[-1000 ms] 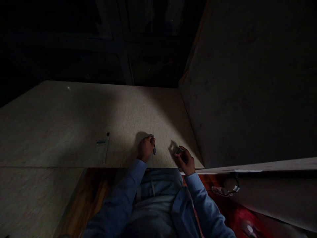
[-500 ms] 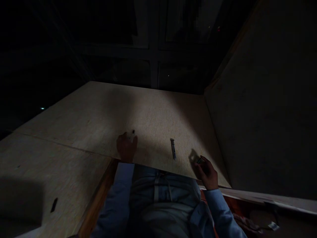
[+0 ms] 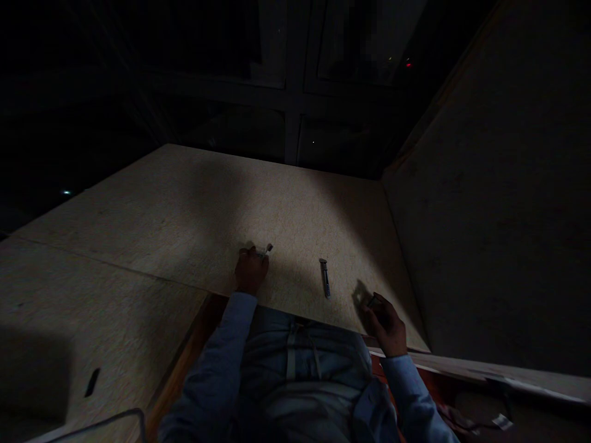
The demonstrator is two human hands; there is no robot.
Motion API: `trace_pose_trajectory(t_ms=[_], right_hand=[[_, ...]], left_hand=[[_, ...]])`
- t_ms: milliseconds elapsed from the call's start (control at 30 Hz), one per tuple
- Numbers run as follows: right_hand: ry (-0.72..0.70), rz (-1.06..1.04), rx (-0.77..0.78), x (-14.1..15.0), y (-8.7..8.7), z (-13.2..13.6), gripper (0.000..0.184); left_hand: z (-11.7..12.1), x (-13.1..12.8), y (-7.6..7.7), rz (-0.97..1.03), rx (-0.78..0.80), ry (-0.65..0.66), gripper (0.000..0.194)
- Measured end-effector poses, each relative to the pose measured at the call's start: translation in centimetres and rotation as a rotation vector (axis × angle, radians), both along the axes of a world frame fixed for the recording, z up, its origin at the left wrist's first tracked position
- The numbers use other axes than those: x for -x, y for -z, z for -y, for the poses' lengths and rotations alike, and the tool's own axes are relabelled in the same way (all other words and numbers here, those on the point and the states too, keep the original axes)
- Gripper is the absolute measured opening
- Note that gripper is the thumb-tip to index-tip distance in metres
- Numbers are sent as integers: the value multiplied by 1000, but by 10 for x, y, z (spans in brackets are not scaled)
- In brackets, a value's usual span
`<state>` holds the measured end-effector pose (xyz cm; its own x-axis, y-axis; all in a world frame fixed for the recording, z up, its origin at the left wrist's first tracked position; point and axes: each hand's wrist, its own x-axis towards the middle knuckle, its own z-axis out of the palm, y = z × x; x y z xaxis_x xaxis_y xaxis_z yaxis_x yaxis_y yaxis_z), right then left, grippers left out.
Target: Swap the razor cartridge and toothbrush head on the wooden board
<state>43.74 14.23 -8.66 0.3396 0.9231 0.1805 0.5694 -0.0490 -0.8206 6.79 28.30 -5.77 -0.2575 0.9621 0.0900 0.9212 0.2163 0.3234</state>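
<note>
The scene is dim. My left hand [image 3: 250,271] rests on a pale chipboard panel [image 3: 194,209] near its front edge, fingers closed round a small light object [image 3: 266,249] that sticks out past the knuckles. My right hand [image 3: 386,321] sits at the panel's front right corner, fingers curled round a small dark object I cannot name. Between the two hands a pen-like marker [image 3: 325,277] lies loose on the panel, untouched.
An upright board [image 3: 489,234] stands along the right side. A second flat panel [image 3: 78,320] lies at the left with a small dark piece [image 3: 92,382] on it. A cable [image 3: 501,418] lies at lower right. Dark window frames fill the background.
A second ago my left hand held the marker; it set it down and moved left. Since then it has closed on a small light object and shifted slightly right. My right hand stayed put.
</note>
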Motion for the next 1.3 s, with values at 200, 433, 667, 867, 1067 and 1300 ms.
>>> trace_pose_trajectory(t_ms=[200, 433, 667, 867, 1067, 1300], right_hand=[[3, -62, 18, 0, 8, 2, 67], [-78, -205, -5, 24, -1, -11, 65], [-249, -305, -55, 78, -2, -43, 59], [-118, -550, -59, 85, 3, -58, 56], [-87, -634, -43, 83, -3, -60, 55], [-117, -621, -60, 82, 11, -61, 54]], left_hand=[[1, -35, -7, 47, 47, 58, 47], [-1, -51, -12, 127, 42, 99, 45], [23, -46, -14, 217, 12, 108, 54], [60, -27, -12, 251, 156, 168, 28], [58, -35, -16, 318, 223, 272, 23], [59, -60, -10, 1059, 287, 293, 16]])
